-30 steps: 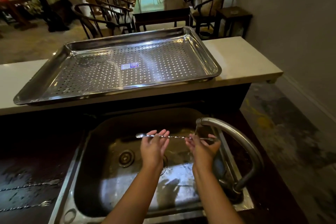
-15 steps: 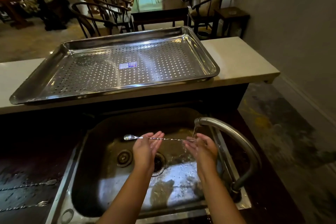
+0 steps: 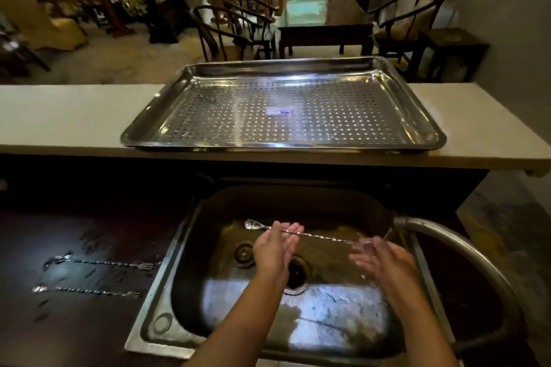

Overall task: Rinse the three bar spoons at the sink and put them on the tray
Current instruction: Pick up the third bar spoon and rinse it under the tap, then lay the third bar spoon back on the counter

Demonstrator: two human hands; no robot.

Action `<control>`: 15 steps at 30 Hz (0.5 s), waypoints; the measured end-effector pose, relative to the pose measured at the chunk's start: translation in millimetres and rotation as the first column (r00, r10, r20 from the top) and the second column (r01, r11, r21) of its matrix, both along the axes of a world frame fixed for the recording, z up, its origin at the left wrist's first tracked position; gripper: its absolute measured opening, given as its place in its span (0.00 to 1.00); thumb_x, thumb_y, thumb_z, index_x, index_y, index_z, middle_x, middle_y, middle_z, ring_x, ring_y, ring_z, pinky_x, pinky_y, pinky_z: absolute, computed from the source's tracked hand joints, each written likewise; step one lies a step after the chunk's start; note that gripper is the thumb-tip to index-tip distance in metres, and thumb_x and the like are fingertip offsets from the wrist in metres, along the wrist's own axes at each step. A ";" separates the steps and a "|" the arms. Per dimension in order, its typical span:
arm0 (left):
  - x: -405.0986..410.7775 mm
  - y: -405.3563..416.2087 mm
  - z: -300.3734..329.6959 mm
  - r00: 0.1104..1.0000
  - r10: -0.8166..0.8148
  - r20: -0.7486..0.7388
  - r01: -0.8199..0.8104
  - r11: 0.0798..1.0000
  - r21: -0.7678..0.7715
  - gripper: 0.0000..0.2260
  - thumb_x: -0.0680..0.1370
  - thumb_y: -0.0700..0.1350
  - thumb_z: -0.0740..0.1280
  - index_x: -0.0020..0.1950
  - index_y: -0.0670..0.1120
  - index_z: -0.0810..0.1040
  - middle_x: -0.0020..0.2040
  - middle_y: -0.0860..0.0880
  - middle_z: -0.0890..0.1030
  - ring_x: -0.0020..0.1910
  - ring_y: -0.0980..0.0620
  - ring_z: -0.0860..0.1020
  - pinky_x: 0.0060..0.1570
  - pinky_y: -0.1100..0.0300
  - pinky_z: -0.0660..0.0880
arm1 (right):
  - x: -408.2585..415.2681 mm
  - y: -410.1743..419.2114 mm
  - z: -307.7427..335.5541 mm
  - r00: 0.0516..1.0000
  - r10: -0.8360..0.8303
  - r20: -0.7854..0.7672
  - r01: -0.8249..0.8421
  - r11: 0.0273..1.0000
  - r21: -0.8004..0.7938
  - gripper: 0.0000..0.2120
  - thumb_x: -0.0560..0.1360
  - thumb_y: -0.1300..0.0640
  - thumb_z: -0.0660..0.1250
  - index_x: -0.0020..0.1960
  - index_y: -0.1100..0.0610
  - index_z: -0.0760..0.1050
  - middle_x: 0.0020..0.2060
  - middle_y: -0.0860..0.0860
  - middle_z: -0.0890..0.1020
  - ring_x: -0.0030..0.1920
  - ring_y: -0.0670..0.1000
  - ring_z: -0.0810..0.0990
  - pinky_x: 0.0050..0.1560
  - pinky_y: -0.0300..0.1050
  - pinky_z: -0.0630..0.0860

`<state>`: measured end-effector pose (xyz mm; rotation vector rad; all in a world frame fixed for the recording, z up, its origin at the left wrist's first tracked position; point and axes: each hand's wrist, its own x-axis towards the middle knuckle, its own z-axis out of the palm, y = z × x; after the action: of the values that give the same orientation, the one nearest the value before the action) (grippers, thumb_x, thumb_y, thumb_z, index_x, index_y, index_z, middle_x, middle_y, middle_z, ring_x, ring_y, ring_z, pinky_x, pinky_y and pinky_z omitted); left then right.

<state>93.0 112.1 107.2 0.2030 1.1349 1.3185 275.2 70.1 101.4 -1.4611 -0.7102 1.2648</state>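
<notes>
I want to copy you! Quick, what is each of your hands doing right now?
Left hand: fingers straight, bar spoon resting across the fingertips over the sink.
Right hand: blurred at the spoon's other end; grip cannot be told.

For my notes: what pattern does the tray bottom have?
The tray bottom is shiny metal with even rows of small round holes, seen in the head view.
</notes>
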 end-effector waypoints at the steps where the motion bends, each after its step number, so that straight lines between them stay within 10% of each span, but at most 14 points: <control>1: -4.2 0.6 1.3 1.000 0.001 0.018 -0.001 1.000 -0.008 0.12 0.81 0.43 0.57 0.46 0.36 0.75 0.44 0.39 0.82 0.37 0.51 0.84 0.33 0.65 0.79 | -3.7 3.1 -1.2 0.999 -0.004 0.043 0.005 1.000 -0.019 0.12 0.78 0.53 0.57 0.48 0.59 0.76 0.40 0.55 0.83 0.36 0.54 0.84 0.30 0.37 0.80; 15: -177.9 19.1 -13.7 0.999 0.043 0.000 -0.043 0.988 -0.149 0.04 0.80 0.36 0.58 0.46 0.41 0.71 0.40 0.42 0.79 0.30 0.52 0.82 0.29 0.66 0.79 | -145.3 49.9 -17.5 0.942 0.213 0.260 -0.192 0.976 -0.103 0.05 0.75 0.62 0.64 0.42 0.61 0.78 0.34 0.56 0.81 0.35 0.52 0.76 0.34 0.42 0.72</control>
<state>-84.9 131.3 93.6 0.0666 1.2353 1.2647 129.8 120.0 83.9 -1.6774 -1.0256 1.2704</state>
